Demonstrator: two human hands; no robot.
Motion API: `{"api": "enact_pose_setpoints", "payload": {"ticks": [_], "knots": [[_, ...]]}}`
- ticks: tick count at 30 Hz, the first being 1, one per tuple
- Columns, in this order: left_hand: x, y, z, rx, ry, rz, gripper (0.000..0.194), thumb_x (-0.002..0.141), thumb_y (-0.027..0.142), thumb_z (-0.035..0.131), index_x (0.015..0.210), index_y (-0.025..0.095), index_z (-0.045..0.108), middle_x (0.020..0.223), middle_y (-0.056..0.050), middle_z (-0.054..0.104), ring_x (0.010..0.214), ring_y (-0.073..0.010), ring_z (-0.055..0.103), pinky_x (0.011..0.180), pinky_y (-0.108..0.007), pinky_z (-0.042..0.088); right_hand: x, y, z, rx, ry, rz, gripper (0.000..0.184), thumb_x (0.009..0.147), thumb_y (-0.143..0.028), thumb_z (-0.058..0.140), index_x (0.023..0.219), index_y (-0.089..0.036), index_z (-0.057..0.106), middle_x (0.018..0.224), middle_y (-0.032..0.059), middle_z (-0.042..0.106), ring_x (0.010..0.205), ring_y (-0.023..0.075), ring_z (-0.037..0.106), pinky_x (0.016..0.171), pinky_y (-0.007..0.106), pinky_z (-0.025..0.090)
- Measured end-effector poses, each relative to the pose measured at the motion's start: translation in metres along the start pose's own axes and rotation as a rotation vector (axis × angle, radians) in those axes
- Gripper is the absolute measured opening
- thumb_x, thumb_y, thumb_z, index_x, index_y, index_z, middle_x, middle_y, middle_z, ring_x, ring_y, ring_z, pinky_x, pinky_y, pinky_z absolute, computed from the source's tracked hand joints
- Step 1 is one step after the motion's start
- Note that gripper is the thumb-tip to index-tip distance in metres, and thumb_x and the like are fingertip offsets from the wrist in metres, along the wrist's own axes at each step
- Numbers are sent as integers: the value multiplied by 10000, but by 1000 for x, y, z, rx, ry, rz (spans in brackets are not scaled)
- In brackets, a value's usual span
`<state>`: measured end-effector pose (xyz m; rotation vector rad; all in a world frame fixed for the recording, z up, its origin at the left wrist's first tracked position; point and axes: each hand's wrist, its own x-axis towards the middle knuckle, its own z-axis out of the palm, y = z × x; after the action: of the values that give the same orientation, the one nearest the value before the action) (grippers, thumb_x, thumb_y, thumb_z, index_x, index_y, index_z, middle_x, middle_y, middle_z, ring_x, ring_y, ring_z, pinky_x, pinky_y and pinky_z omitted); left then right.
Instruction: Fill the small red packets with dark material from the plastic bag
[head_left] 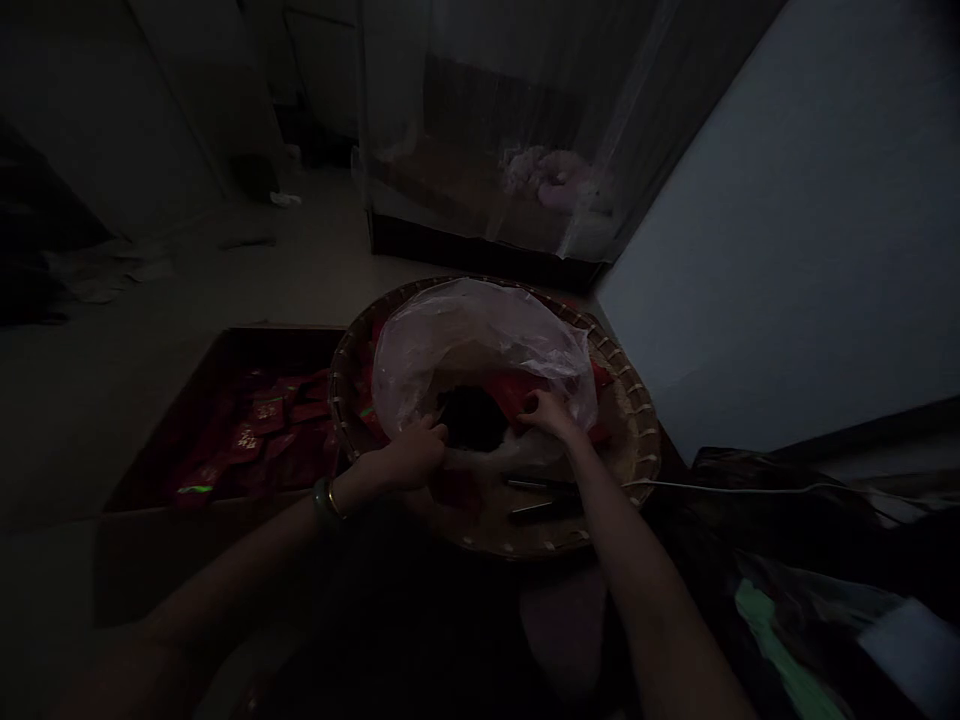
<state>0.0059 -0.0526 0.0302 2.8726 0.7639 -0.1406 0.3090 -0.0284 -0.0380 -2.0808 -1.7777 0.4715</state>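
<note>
A large clear plastic bag point(480, 310) lies open in a round woven basket point(643, 430), with dark contents point(472, 418) in its middle. My right hand point(551, 415) pinches the edge of a red packet point(510, 390) at the right side of the dark contents. At their left edge, my left hand point(411, 453) is closed with curled fingertips; what they grip is too dark to make out. A bracelet point(327, 503) circles my left wrist. Between the hands and the near rim lies a dark two-armed tool point(544, 500) with a white cord point(720, 487).
Left of the basket stands a box point(225, 345) holding several red packets point(266, 415). A white wall point(810, 230) rises on the right. Behind the basket is a bed frame point(465, 245) with a sheer curtain. Dark bags and cloth point(787, 560) lie at the lower right.
</note>
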Motion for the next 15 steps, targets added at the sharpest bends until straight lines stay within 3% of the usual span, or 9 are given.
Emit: {"api": "enact_pose_setpoints", "payload": {"ticks": [7,11,15], "knots": [[-5,12,-1,99,109,-6,161,793,135,547,807,129,707,1022,-147,565,1062,-297,423,877,-414,362,-5,-5,-4,6,-18,-25,113,695,-144,648,783,-147,720,786,63,731,713,174,660,654,248,471],[-17,14,-3,92,50,-2,129,773,185,598,812,137,711,1019,-144,582,1028,-304,452,879,-429,361,-6,-7,-3,-14,-20,-21,99,702,-138,613,678,-152,709,691,55,712,657,177,644,609,249,452],[-28,9,-12,-28,-22,59,132,720,281,687,723,151,710,921,-114,615,966,-269,483,846,-364,385,-4,-7,-1,-37,20,-11,95,700,-158,628,769,-134,690,805,76,712,753,191,648,671,265,465]]}}
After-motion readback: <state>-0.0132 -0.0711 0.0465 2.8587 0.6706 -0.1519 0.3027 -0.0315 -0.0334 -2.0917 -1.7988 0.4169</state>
